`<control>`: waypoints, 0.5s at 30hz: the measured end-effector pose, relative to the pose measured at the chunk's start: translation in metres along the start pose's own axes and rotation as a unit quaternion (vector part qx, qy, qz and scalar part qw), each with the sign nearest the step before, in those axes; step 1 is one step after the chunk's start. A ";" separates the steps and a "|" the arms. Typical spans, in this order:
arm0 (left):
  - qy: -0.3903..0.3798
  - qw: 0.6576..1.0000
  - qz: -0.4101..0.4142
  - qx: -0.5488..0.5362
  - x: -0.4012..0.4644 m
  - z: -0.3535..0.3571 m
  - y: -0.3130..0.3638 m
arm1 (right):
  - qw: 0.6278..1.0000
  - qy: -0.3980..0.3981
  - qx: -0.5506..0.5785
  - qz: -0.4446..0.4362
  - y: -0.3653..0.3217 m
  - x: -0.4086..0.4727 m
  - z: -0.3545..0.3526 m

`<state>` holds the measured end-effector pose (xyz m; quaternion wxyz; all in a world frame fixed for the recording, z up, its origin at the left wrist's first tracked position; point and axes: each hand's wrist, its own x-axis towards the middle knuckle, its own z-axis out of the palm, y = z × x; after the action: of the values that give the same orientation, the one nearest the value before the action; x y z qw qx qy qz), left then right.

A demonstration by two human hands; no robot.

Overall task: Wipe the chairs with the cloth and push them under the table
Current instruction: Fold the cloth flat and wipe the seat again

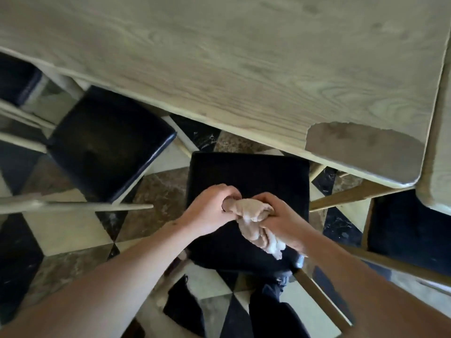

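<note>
Both hands meet over the middle chair (pixel 246 172), whose black padded seat stands clear of the table (pixel 219 57) with only its far edge close to the table's near edge. The left hand (pixel 210 211) has its fingers curled shut around one end of the beige cloth (pixel 253 220), and the right hand (pixel 280 220) is closed in a fist around the rest of it. The cloth is bunched between the two hands, and a loose tail hangs from under the right hand toward the near right part of the seat. Whether the cloth touches the seat cannot be told.

To the left, a second chair (pixel 107 140) with a black seat stands at an angle, its far corner tucked under the table edge and most of the seat out in the open. A third black seat (pixel 410 228) shows at the right, beside the table's worn corner. The floor (pixel 73 230) is tiled in black, cream and brown triangles. The person's dark trouser legs and shoes show at the near edge, below the middle chair.
</note>
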<state>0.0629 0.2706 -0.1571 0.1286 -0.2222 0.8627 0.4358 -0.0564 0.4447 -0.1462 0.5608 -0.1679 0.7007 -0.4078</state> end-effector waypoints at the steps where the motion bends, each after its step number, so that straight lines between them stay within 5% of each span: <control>1: 0.010 1.000 0.007 0.016 -0.005 -0.021 0.002 | 1.000 0.006 -0.018 -0.015 -0.019 -0.006 0.005; 11: -0.006 0.990 0.092 0.106 -0.058 -0.197 -0.011 | 0.974 0.061 -0.211 -0.056 -0.179 -0.002 0.130; 15: 0.001 0.977 0.141 0.160 -0.063 -0.256 -0.022 | 0.924 0.141 -0.354 -0.039 -0.230 0.016 0.160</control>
<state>0.1209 0.0694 0.0038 0.0982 -0.0751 0.9440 0.3058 0.0355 0.2317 0.0125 0.3433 -0.3235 0.8644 -0.1742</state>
